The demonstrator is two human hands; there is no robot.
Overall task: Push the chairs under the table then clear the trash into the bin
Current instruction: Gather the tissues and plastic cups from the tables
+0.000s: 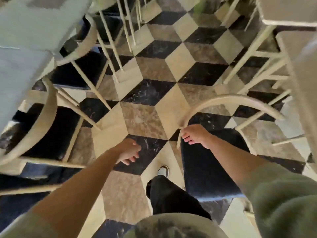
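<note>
While the head camera looked steeply down, the right hand (197, 135) gripped the left end of the curved cream backrest of the chair (228, 102) at right, its fingers (186, 137) curled and pressed together around the rail. That chair's dark seat cushion (211, 162) lay directly below the hand, beside the person's dark trouser leg (169, 194) and pale shoe (163, 170). It stood at the edge of the pale desk (301, 69) on the right side, its seat out in the open floor rather than tucked under.

The left hand (129, 152) hung free above the floor, fingers loosely spread and slightly curled, holding nothing. A second cream chair (49, 115) with a dark seat stood at left, against another pale desk (18, 48); more thin cream legs (111, 42) showed farther back.

Floor (142, 117): tiles in cream, brown and black marble forming a cube pattern. Olive-green sleeves on both arms. No readable writing, brand or label was visible; the frame was motion-blurred.
</note>
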